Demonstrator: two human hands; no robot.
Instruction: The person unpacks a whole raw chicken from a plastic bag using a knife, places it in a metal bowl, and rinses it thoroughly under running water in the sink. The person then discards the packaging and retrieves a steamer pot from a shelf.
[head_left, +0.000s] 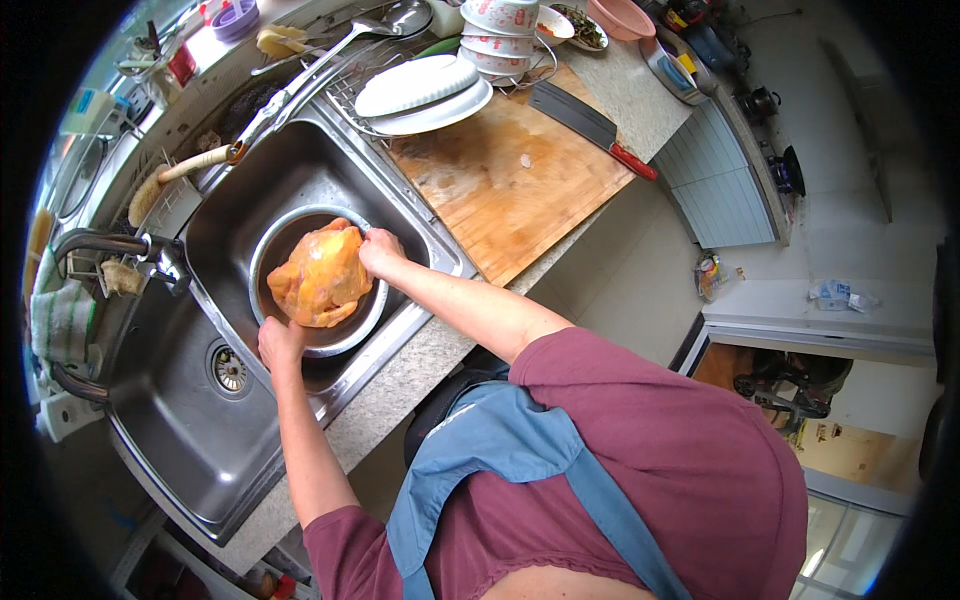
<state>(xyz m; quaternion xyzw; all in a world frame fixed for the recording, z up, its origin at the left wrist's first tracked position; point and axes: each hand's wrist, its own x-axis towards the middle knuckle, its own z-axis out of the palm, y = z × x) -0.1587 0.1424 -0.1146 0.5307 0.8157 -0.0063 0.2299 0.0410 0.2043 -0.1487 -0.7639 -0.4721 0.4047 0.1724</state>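
Observation:
A whole plucked raw chicken (321, 277) with yellow skin is in a round metal basin (258, 259), which stands inside the larger sink bowl (232, 199). My right hand (381, 253) grips the bird at its right side, reaching over the basin's rim. At the lower left of the bird, my left hand (281, 343) holds it too, with the wrist above the near rim. The fingertips of both hands are mostly hidden against the bird. Dark shadow in the basin makes it hard to tell how much water it holds.
A wooden cutting board (495, 176) lies right of the sink, with a red-handled cleaver (577, 116) on it. White plates (420, 86) and stacked bowls (499, 45) stand behind. The faucet (161, 255) rises at left, beside a second sink bowl (187, 427). A long-handled brush (180, 169) lies behind the sink.

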